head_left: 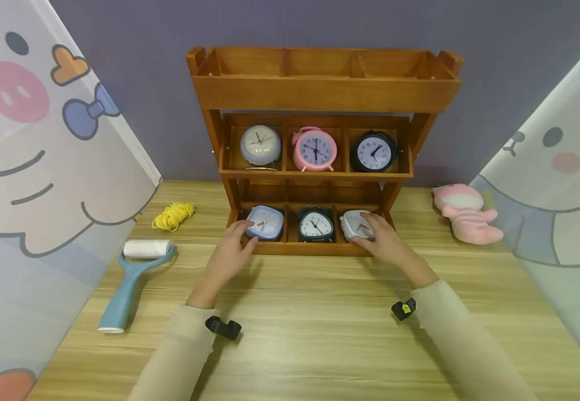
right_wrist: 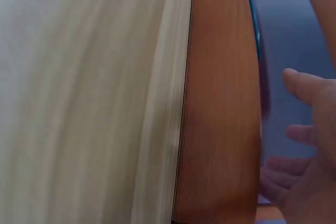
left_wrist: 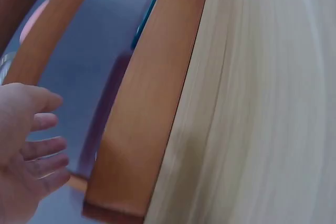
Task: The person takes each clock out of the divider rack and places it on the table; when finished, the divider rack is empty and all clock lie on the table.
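My left hand (head_left: 228,250) is at the left bottom compartment, fingers apart. Its fingertips lie right at the left edge of a light blue square alarm clock (head_left: 265,224). Over in the right bottom compartment, my right hand (head_left: 384,238) reaches across a white-grey alarm clock (head_left: 354,224), with thumb below and fingers above, partly covering its face. Between them stands a dark teal rounded-triangle alarm clock (head_left: 315,224). In the left wrist view, the spread left hand (left_wrist: 26,150) is behind the front board; the right wrist view shows the right hand (right_wrist: 310,150) likewise.
A brown wooden three-tier shelf (head_left: 325,94) holds the clocks. Its middle tier has a cream round clock (head_left: 261,145), a pink one (head_left: 315,149) and a black one (head_left: 374,151). Yellow string (head_left: 173,216) and a lint roller (head_left: 132,284) lie left; a pink plush toy (head_left: 467,214) lies right.
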A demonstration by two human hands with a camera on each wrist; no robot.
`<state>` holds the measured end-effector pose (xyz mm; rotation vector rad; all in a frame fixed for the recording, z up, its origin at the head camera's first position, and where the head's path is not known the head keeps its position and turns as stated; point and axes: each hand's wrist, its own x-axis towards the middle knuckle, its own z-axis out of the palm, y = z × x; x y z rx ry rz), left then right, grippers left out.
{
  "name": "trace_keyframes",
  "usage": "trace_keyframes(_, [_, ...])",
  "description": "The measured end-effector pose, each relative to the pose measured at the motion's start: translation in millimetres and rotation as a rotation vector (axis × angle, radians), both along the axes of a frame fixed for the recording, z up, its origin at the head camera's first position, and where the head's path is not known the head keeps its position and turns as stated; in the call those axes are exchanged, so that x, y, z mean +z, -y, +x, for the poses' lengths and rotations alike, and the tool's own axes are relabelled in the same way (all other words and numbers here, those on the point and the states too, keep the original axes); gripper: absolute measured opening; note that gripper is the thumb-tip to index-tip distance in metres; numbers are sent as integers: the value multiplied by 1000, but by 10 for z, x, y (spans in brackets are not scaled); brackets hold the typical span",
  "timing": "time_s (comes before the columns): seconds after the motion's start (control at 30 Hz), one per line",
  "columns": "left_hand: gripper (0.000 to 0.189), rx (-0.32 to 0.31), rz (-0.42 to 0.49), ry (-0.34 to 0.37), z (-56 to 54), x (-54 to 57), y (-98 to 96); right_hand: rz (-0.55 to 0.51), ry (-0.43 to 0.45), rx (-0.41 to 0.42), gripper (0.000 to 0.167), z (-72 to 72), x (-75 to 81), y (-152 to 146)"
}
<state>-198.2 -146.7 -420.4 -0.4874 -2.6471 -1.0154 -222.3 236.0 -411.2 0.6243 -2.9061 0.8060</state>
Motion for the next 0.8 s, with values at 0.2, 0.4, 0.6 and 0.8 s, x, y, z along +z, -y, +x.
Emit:
trace_keyframes(0.2, [40,137,151,120,-75,-65,263,58,134,-90,76,-218,-10,-40])
trace_keyframes(0.4, [42,181,294,248,-170,-170,395,112,234,-124,90,-369,22,31])
trace_keyframes(0.6, [42,179,360,294,-236,-215,406,125,281,-155,88,-437,20,65])
trace_keyframes(0.8, [42,171,412,321,-291,-266,424,101,280,-159,89,-450,36,76])
